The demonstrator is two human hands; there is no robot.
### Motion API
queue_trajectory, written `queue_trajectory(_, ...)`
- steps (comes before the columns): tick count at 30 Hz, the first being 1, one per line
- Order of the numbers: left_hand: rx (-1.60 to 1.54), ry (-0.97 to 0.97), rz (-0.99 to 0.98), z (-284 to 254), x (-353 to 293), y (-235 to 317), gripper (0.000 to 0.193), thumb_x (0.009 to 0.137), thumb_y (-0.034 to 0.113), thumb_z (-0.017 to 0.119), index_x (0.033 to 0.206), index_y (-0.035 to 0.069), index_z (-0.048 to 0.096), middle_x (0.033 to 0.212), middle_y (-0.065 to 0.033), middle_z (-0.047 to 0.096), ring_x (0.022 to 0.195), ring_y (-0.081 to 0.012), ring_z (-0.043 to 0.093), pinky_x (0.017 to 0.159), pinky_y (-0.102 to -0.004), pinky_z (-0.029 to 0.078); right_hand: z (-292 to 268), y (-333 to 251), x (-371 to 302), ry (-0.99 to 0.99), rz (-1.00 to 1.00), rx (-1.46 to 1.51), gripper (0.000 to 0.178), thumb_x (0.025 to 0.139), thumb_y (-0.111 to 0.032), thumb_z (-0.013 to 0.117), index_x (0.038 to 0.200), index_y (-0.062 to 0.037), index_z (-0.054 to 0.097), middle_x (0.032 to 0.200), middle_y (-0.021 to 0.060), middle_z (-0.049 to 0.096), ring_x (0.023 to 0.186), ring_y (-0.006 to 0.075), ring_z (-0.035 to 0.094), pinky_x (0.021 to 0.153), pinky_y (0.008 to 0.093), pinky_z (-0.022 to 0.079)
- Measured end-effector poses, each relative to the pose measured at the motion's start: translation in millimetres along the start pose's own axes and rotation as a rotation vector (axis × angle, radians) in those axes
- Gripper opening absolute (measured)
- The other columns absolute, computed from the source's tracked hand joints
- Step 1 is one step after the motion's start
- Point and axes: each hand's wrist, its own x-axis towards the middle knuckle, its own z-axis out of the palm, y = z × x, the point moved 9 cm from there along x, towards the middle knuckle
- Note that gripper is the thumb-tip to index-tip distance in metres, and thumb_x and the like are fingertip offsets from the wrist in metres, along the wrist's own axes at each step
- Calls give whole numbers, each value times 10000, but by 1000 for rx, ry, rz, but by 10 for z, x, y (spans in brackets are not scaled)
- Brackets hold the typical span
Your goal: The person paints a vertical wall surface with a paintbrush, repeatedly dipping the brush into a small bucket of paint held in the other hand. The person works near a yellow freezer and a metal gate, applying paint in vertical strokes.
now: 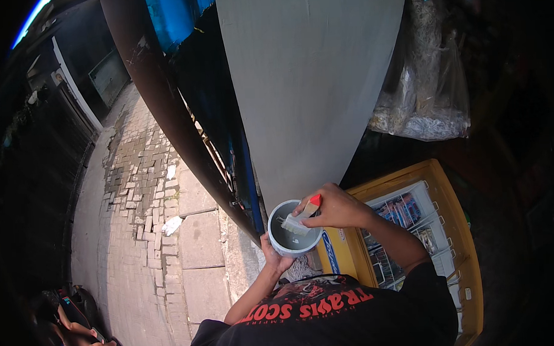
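Person's left grip (277, 256) is clamping the pale tub (299, 253), tub sitting upper right of it | right grip (336, 209) is clamping the brush (310, 208), bristles (293, 226) lying left over the tub's mouth | blue label (330, 254) is showing right of left grip; red lettering (321, 307) is crossing the black shirt (410, 308) below both grips

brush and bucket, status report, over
Left hand holding bucket. Right hand gripping brush, bristles over the bucket's opening. No obstruction seen there.
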Motion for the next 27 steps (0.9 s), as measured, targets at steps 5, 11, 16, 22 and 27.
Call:
queue_trajectory(5,-36,10,-33,-4,29,82,788,911,654,448,1466,99,527,1482,-162,544,1335,-370,543,1116,-608,421,-263,229,-223,236,9,327,252,883,-115,801,1080,21,724,994,94,742,961,149,705,850,314,566)
queue_trajectory(11,-86,-50,0,149,79,145,768,896,637,464,1442,102,546,1470,-153,545,1328,-378,541,1096,-637,428,-115,651,-371,381,101,679,222,939,-74,747,1128,14,673,1061,82,707,953,146,691,849,295,566)
queue_trajectory(16,-20,66,18,99,42,106,775,895,633,445,1471,121,523,1498,-158,516,1359,-405,511,1082,-698,411,99,1068,-479,460,247,1059,219,946,-58,734,1140,-8,645,1087,75,680,976,132,662,849,287,555)
queue_trajectory(22,22,2,32,143,-1,59,797,903,657,402,1488,126,500,1497,-155,519,1351,-415,519,1056,-709,432,260,1060,-611,578,251,1098,218,942,-28,731,1134,-8,629,1105,70,666,993,139,650,854,295,551)
queue_trajectory(27,-37,-37,13,1,-114,-38,784,983,660,355,1501,78,450,1488,-166,516,1350,-381,533,1104,-619,446,147,298,-541,352,-33,236,195,840,-127,803,1011,-33,788,895,125,772,816,228,754,792,343,573)
